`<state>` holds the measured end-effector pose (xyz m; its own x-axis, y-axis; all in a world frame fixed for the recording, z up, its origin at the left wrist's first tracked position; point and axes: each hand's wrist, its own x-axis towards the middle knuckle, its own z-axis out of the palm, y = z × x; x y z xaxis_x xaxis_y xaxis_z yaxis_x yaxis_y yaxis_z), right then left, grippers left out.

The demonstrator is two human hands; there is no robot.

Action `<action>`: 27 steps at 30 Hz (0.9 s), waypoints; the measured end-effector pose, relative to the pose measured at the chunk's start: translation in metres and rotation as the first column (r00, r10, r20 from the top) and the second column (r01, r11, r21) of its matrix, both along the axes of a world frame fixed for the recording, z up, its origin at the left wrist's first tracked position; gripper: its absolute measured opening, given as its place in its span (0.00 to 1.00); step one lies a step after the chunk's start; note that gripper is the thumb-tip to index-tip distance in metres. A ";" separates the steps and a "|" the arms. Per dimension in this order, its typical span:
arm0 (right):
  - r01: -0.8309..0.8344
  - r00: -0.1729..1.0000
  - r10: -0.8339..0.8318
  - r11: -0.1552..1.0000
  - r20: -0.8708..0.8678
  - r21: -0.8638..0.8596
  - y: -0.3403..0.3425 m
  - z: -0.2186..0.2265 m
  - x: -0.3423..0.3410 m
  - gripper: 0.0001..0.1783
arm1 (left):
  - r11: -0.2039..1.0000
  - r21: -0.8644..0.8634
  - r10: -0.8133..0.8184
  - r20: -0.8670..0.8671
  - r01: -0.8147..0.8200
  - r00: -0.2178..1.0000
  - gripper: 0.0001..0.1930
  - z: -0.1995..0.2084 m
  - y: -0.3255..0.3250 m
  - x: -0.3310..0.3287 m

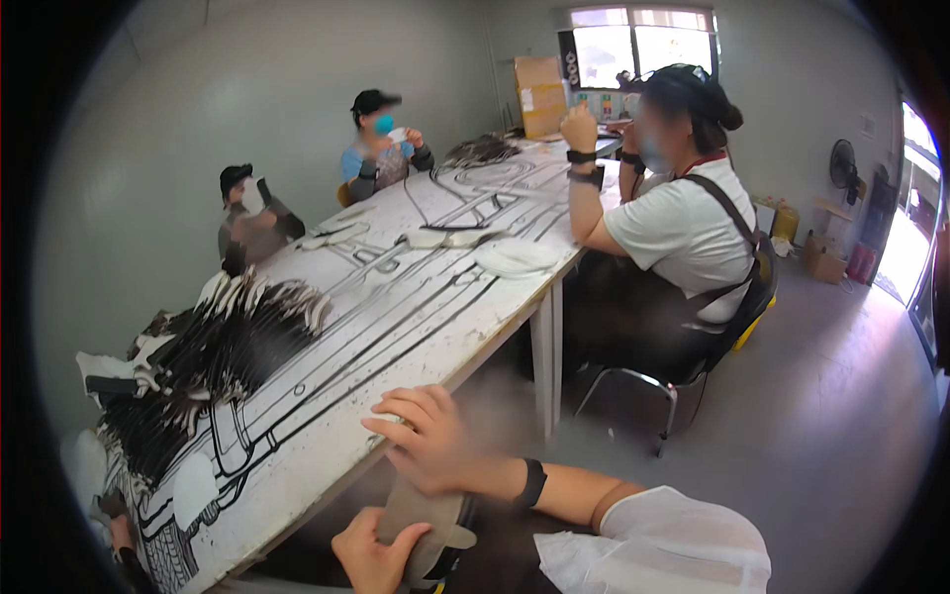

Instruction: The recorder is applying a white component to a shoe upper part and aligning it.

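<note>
My left hand [374, 552] grips a flat grey-beige piece [404, 513] low in the view, thumb lying across its face. The piece stands tilted up over my lap, with a darker edge and a pale tab on its right side. Coming in from the right, my right hand [426, 441] is at its upper end, beside the table's near edge. Its fingers stretch out to the left, somewhat apart. The palm and thumb are mostly hidden, and the area around it is blurred. A black band is on my right wrist.
A long white table [346, 396] with black line drawings runs away from me. Heaped black-and-white flat pieces [237, 346] cover its left side, and pale pieces [515, 257] lie farther along. A co-worker [683, 218] sits on a chair at right; others sit along the far side.
</note>
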<state>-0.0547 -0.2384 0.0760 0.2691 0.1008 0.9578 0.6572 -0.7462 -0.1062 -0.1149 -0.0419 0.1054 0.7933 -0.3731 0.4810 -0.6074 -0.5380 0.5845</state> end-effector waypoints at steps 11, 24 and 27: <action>-0.327 0.940 0.332 0.943 -0.078 0.064 0.038 -0.001 -0.039 0.30 | 0.852 -0.444 0.348 0.082 -0.279 0.934 0.10 -0.027 0.015 0.008; -0.257 0.942 0.245 0.966 -0.229 -0.023 0.052 -0.013 -0.032 0.38 | 0.967 -0.227 -0.103 0.071 0.116 0.992 0.14 -0.040 0.014 0.003; -0.311 0.917 0.292 0.950 -0.271 -0.030 0.051 -0.015 -0.031 0.37 | 0.983 -0.074 -0.154 0.147 0.166 0.977 0.12 -0.042 0.023 0.006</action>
<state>-0.0860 -0.1871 0.0610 0.4542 0.2810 0.8454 0.8083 -0.5289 -0.2585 -0.1086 -0.0187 0.0631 0.6491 -0.4426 0.6187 -0.7607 -0.3789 0.5271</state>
